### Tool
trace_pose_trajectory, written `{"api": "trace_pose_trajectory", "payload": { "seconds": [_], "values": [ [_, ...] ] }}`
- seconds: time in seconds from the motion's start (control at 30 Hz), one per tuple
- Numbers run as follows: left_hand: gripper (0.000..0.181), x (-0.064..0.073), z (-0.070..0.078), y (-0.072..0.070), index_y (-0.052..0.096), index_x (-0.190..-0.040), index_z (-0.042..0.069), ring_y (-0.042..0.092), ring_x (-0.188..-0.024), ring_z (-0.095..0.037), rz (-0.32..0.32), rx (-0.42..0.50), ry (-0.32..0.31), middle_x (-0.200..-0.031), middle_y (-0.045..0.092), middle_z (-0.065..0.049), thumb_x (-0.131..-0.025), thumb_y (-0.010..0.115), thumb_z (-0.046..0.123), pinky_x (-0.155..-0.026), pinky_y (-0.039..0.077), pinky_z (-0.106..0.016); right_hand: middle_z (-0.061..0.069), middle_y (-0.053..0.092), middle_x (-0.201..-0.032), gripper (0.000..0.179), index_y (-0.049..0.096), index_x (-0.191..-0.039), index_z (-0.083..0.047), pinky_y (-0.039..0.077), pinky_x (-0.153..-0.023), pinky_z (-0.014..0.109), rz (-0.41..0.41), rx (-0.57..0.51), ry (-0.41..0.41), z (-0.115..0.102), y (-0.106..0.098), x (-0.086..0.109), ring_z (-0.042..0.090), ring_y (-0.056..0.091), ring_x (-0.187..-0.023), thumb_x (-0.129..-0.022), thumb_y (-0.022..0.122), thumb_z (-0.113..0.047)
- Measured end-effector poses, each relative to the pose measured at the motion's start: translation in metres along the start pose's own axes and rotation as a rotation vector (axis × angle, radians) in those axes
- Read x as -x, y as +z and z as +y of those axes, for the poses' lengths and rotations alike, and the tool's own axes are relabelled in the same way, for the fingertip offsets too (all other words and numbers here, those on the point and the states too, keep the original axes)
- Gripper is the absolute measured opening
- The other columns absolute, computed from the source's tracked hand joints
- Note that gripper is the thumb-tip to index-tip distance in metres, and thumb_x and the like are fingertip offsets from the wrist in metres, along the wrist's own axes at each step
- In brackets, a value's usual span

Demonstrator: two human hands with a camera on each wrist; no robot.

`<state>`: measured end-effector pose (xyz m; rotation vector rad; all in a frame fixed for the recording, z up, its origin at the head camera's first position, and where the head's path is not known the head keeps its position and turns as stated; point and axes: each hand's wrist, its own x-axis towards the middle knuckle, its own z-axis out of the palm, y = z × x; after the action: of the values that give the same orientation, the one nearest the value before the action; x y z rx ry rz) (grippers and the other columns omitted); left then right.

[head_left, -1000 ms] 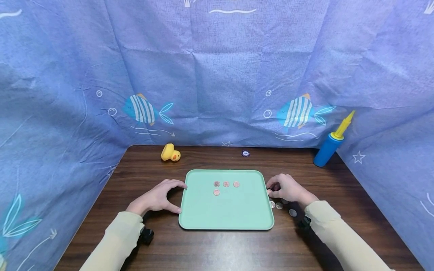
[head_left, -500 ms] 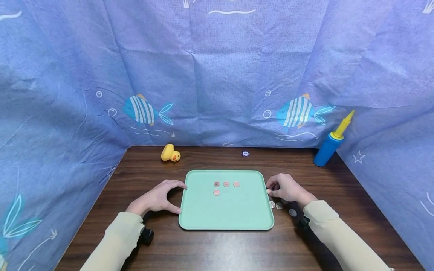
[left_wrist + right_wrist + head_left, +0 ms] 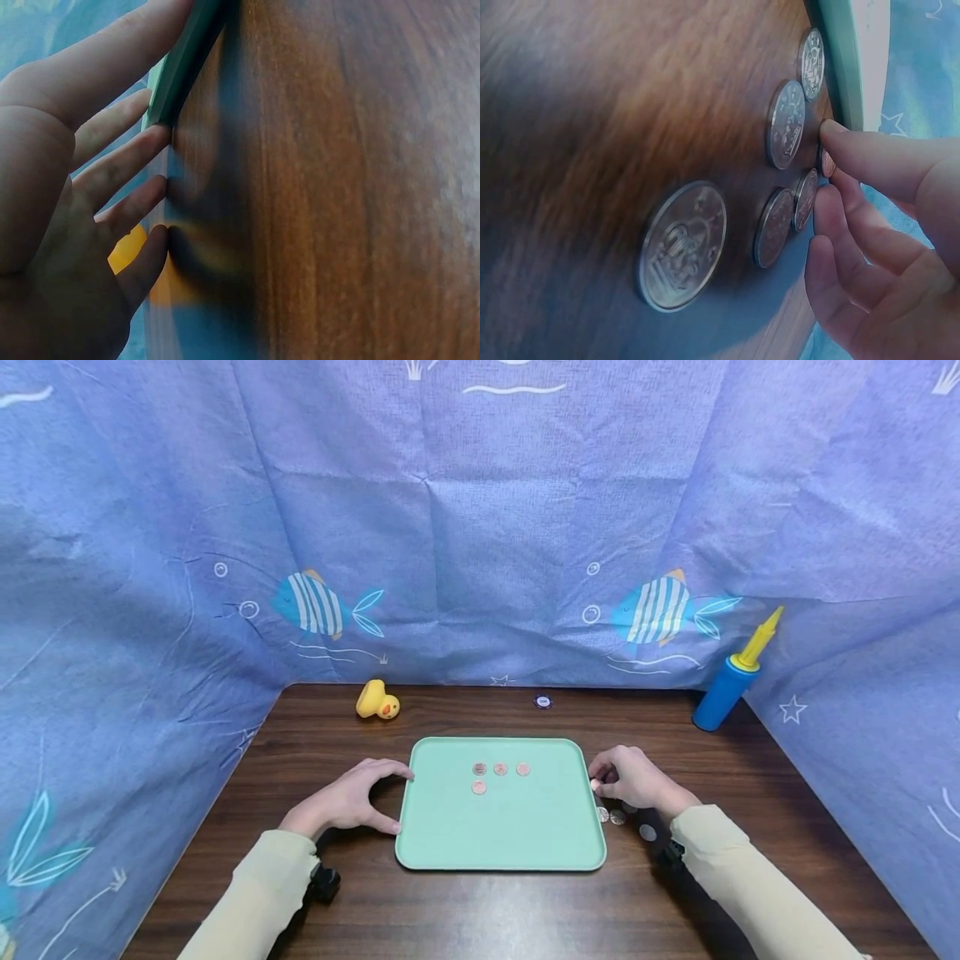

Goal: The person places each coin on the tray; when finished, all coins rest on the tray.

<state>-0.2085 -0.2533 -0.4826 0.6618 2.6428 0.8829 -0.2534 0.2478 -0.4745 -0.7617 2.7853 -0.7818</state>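
A mint-green tray (image 3: 502, 835) lies on the table with copper coins on it: three (image 3: 500, 769) in a row and one coin (image 3: 478, 787) below the left one. My left hand (image 3: 348, 795) touches the tray's left rim with thumb and index finger, the fingers spread in the left wrist view. Just outside the right rim, my right hand (image 3: 633, 777) pinches a copper coin (image 3: 827, 161) between thumb and fingers, close over the table. Around that hand lie several more coins, among them a large silver coin (image 3: 682, 247) and two silver coins (image 3: 786, 124) near the tray.
Behind the tray are a yellow rubber duck (image 3: 377, 700) lying on its side and a dark poker chip (image 3: 543, 702). A blue hand pump (image 3: 726, 693) with a yellow top stands at the back right. Blue fish-print cloth (image 3: 480, 527) encloses the brown wooden table (image 3: 480, 914).
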Motion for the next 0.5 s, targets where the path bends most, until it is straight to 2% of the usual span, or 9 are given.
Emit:
{"api": "trace_pose_trajectory", "payload": {
  "seconds": [0.23, 0.5],
  "values": [
    [0.078, 0.0004, 0.0004, 0.0001, 0.062, -0.142, 0.024, 0.043, -0.142, -0.032, -0.003, 0.010, -0.011, -0.151, 0.055, -0.004, -0.075, 0.094, 0.049, -0.115, 0.037, -0.059, -0.006, 0.070, -0.079, 0.018, 0.079, -0.090, -0.012, 0.052, -0.064, 0.026, 0.003, 0.017, -0.033, -0.0002, -0.0011, -0.0005, 0.009, 0.061, -0.073, -0.084, 0.083, 0.004],
    [0.078, 0.0003, 0.0013, -0.0010, 0.062, -0.141, 0.025, 0.042, -0.143, -0.032, -0.002, 0.013, -0.022, -0.151, 0.055, -0.003, -0.075, 0.095, 0.049, -0.115, 0.036, -0.059, -0.006, 0.068, -0.079, 0.018, 0.078, -0.088, -0.013, 0.052, -0.065, 0.026, 0.011, 0.039, -0.015, -0.0002, -0.0021, -0.0011, 0.009, 0.059, -0.072, -0.083, 0.085, 0.003]
  ]
}}
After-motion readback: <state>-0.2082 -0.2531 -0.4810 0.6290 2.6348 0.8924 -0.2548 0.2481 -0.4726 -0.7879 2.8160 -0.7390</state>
